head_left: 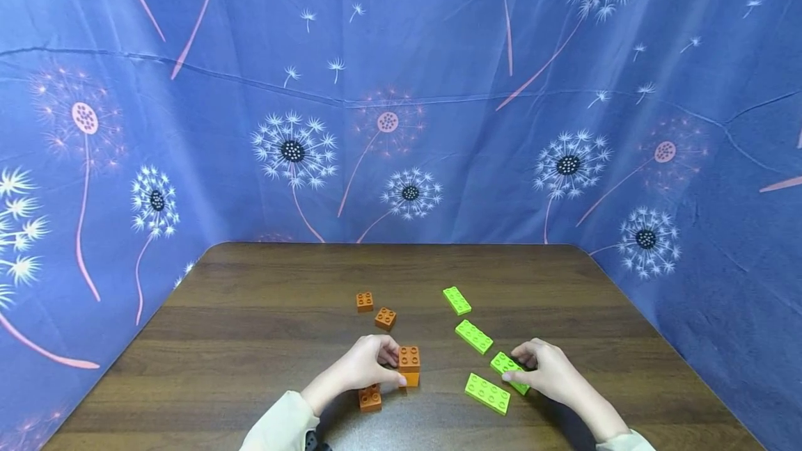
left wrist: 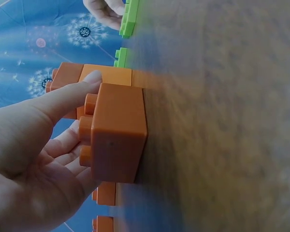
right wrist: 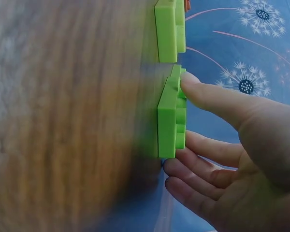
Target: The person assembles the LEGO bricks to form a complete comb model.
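My left hand [head_left: 370, 365] grips a two-brick stack by its sides: a brown-orange toy brick [head_left: 409, 353] on a lighter orange one [head_left: 410, 378]. Close beside that hand, another brown-orange brick [left wrist: 118, 133] stands on the table, partly covered by the hand in the head view. On the right, a flat lime-green brick [head_left: 510, 372] lies between the thumb and fingers of my right hand [head_left: 550, 369]. In the right wrist view the thumb touches this green brick [right wrist: 166, 128] near its studs, with the other fingers at its far side.
Two small brown-orange bricks [head_left: 365, 301] [head_left: 385, 318] sit farther back, left of centre. More flat green bricks [head_left: 457, 301] [head_left: 473, 336] [head_left: 487, 393] lie around the right hand's brick. Behind the wooden table [head_left: 282, 277] hangs a blue dandelion-print cloth [head_left: 464, 172].
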